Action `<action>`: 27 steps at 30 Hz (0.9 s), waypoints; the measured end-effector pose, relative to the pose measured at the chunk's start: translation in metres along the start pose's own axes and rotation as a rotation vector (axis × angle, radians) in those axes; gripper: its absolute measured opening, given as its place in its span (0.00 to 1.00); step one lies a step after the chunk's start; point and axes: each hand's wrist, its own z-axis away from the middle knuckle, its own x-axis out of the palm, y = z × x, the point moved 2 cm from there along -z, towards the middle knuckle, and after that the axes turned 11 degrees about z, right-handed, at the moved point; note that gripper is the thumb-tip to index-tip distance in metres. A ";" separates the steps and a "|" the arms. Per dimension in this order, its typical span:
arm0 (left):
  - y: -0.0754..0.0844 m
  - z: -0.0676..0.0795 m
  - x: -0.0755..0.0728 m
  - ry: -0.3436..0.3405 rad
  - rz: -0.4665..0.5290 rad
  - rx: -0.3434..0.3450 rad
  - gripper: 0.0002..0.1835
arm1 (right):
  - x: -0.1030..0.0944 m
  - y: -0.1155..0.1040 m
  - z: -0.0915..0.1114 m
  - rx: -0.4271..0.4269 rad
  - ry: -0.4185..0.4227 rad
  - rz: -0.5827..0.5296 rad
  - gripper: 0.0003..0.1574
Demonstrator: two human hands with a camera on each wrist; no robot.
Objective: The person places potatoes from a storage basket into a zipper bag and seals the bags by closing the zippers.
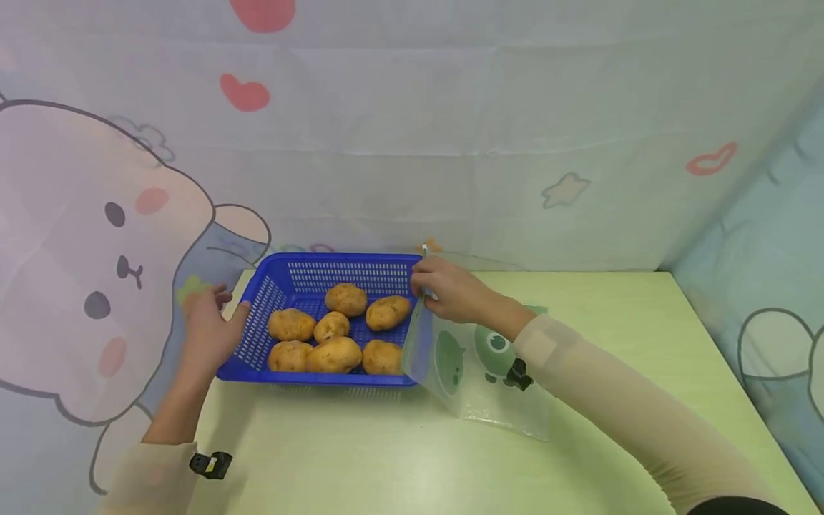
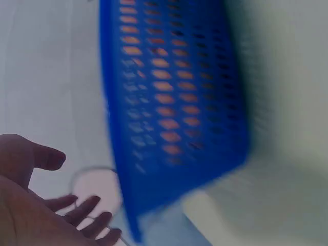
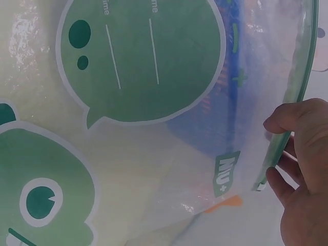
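Note:
My right hand (image 1: 453,290) pinches the top edge of a clear zip bag (image 1: 476,408) with green cartoon prints. In the right wrist view the thumb and fingers (image 3: 287,117) grip the bag's green zip strip (image 3: 306,77) near its end. The bag hangs beside the right end of a blue plastic basket (image 1: 350,259) and overlaps it in the head view. Several potatoes (image 1: 335,355) lie in the basket. My left hand (image 1: 212,329) is held at the basket's left rim, fingers spread and holding nothing. The left wrist view shows its fingers (image 2: 84,210) apart from the basket's slotted side (image 2: 174,113).
The basket stands on a pale yellow-green table (image 1: 335,450), near its back edge. Behind the table hangs a cloth (image 1: 412,107) printed with a bear, hearts and a star. Another patterned cloth (image 1: 772,250) closes off the right side.

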 end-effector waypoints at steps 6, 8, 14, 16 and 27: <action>0.058 0.009 0.048 -0.058 -0.015 0.196 0.25 | 0.004 -0.002 -0.001 -0.013 0.029 0.030 0.12; 0.071 0.010 0.068 -0.138 0.020 0.201 0.23 | 0.005 -0.003 -0.002 -0.025 0.037 0.042 0.11; 0.101 0.009 0.128 -0.438 0.143 0.156 0.20 | 0.006 -0.003 0.000 -0.010 0.064 0.047 0.08; 0.107 0.007 0.143 -0.520 0.186 0.127 0.21 | 0.006 -0.002 0.002 -0.002 0.075 0.043 0.08; 0.109 -0.002 0.180 -0.609 0.400 -0.049 0.19 | 0.005 -0.002 0.010 0.034 0.119 0.031 0.07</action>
